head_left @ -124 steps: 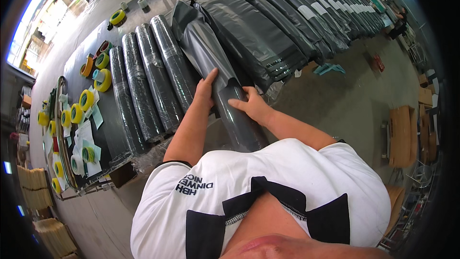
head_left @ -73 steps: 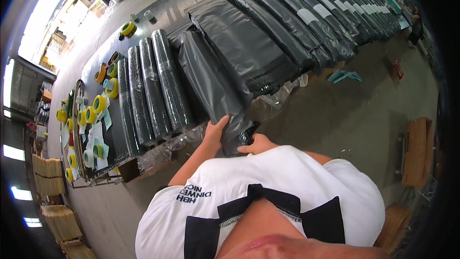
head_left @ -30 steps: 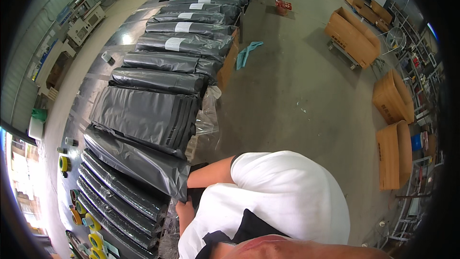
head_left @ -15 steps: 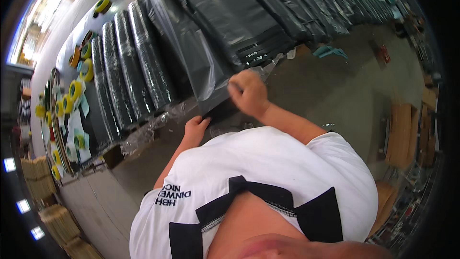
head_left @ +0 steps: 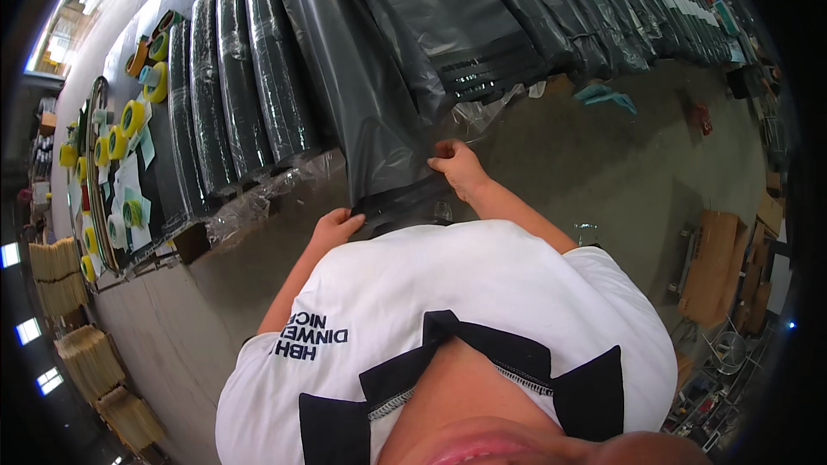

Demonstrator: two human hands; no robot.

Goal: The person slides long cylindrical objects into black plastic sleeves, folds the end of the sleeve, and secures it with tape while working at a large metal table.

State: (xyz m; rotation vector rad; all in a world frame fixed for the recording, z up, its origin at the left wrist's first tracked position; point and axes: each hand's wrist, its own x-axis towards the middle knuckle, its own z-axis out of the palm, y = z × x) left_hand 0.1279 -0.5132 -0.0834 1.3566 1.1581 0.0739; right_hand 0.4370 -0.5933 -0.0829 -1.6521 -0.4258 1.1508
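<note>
A long dark grey plastic bag [head_left: 357, 95] hangs off the front edge of a long work table [head_left: 121, 43]. My left hand [head_left: 338, 228] grips the bag's lower left corner. My right hand [head_left: 457, 168] pinches its lower right edge, fingers closed on the plastic. Rolls of dark plastic bags wrapped in clear film [head_left: 245, 86] lie side by side just left of it. Flat stacks of the same grey bags [head_left: 469, 30] lie to the right. My white shirt with black collar hides the bag's bottom end.
Yellow and green tape rolls [head_left: 129, 116] and paper slips sit at the table's left end. More bag stacks with white labels [head_left: 637, 0] run along the table to the right. Wooden crates [head_left: 715, 267] stand on the concrete floor at right, pale stacked bundles [head_left: 65, 263] at left.
The view swung back to the table. My right hand has come down from a raised fist onto the bag's lower right edge; my left hand stays on the lower left corner.
</note>
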